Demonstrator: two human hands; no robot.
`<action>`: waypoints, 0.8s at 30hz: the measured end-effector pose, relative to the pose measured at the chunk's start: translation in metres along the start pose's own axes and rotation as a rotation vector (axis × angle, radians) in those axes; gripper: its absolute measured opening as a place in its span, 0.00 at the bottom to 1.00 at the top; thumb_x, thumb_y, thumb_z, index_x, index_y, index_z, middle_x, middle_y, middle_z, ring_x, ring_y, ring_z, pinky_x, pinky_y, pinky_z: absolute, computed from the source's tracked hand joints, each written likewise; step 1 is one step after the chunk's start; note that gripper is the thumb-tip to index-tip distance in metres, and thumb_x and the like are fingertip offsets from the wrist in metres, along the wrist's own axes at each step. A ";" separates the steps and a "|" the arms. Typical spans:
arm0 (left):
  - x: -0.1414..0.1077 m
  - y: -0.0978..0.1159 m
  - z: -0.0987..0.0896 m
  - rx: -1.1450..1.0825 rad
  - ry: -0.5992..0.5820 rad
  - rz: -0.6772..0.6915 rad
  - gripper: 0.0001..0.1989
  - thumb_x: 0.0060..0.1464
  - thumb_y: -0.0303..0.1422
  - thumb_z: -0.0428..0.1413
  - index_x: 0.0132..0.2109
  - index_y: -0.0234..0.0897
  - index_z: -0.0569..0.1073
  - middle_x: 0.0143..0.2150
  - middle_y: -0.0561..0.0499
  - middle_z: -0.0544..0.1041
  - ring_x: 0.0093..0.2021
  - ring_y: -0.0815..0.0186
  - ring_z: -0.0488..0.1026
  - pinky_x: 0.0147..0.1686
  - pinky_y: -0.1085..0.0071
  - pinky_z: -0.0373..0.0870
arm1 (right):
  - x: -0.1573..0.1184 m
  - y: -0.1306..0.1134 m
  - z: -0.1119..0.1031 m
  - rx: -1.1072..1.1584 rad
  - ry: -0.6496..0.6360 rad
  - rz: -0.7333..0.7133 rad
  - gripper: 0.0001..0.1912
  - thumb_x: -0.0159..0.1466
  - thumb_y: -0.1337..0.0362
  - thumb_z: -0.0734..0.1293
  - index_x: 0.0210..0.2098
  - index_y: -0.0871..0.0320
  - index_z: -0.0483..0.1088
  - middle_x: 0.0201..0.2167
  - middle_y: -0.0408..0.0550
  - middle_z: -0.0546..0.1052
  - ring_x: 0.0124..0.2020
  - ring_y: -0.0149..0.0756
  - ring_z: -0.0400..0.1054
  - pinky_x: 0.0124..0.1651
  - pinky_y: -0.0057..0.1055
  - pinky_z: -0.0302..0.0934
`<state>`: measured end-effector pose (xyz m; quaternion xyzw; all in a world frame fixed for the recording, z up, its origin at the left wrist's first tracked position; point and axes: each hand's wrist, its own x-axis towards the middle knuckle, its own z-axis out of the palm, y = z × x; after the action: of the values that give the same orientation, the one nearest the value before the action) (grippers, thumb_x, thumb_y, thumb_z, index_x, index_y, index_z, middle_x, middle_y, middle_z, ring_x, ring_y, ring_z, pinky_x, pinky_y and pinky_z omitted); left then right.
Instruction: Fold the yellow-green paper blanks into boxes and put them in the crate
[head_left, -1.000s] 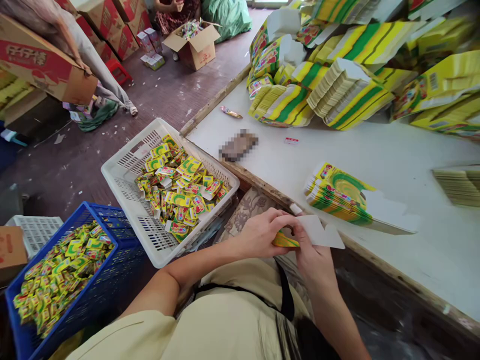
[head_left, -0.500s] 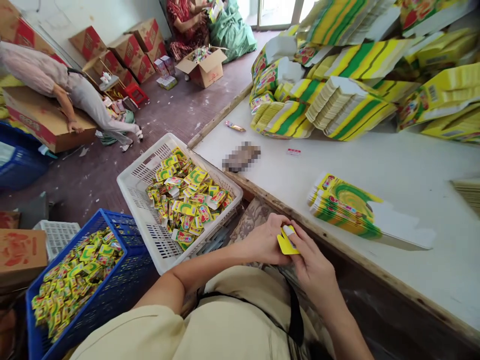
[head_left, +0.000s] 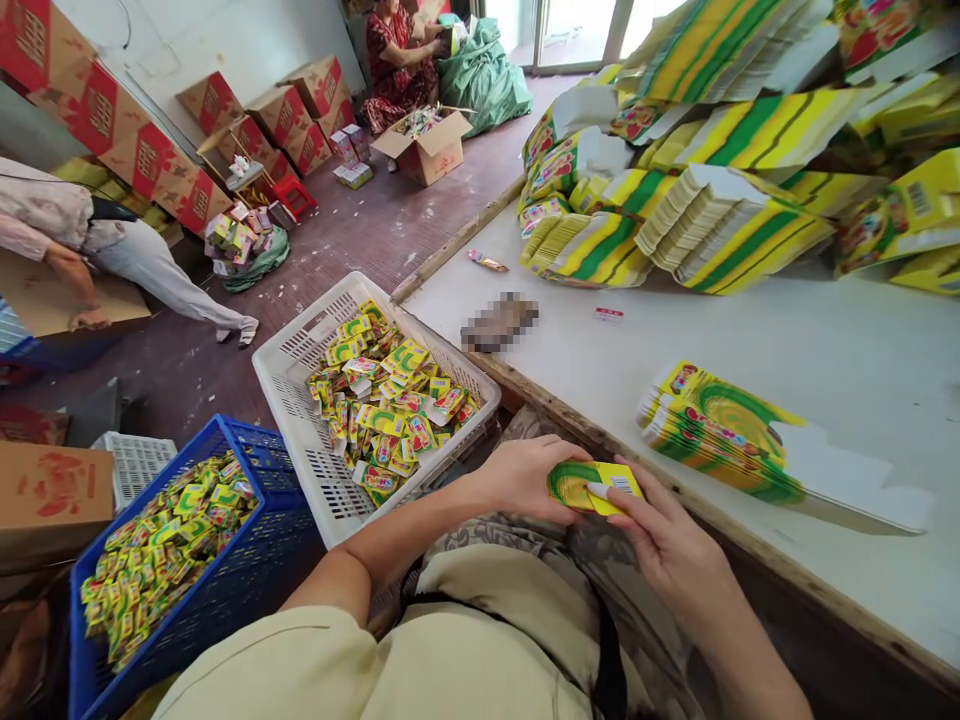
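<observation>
Above my lap, my left hand (head_left: 529, 480) grips the left end of a small yellow-green box (head_left: 576, 482). The fingers of my right hand (head_left: 660, 515) close on its right end, one white-wrapped fingertip lying across the front. To the left stands a white basket (head_left: 300, 440) holding many small filled-looking boxes (head_left: 390, 390). A stack of flat yellow-green cartons (head_left: 720, 430) with white flaps lies on the white table (head_left: 555, 375) to the right of my hands.
A blue crate (head_left: 277, 500) of small boxes stands at the lower left. Large bundles of cartons (head_left: 735, 225) are piled at the table's back. A person (head_left: 127, 240) bends over a cardboard box at left; another person (head_left: 397, 60) sits beside a green sack (head_left: 484, 75).
The small box has turned so that its broad printed face shows, and my right hand has shifted right. The whole view has swung slightly left. The far person's hands have moved to the sack.
</observation>
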<state>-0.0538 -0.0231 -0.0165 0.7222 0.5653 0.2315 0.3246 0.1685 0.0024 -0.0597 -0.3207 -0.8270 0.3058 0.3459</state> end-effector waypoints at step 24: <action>-0.110 -0.052 -0.100 0.315 0.359 -0.318 0.21 0.56 0.40 0.62 0.55 0.37 0.73 0.53 0.42 0.79 0.54 0.54 0.76 0.55 0.56 0.71 | 0.023 0.007 -0.071 -0.330 0.674 0.391 0.10 0.62 0.54 0.68 0.38 0.50 0.76 0.33 0.55 0.78 0.33 0.51 0.75 0.43 0.53 0.67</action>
<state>-0.1863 -0.1007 0.0171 0.6136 0.7487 0.2111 0.1354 0.2126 0.0438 -0.0158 -0.6046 -0.6292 0.1070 0.4766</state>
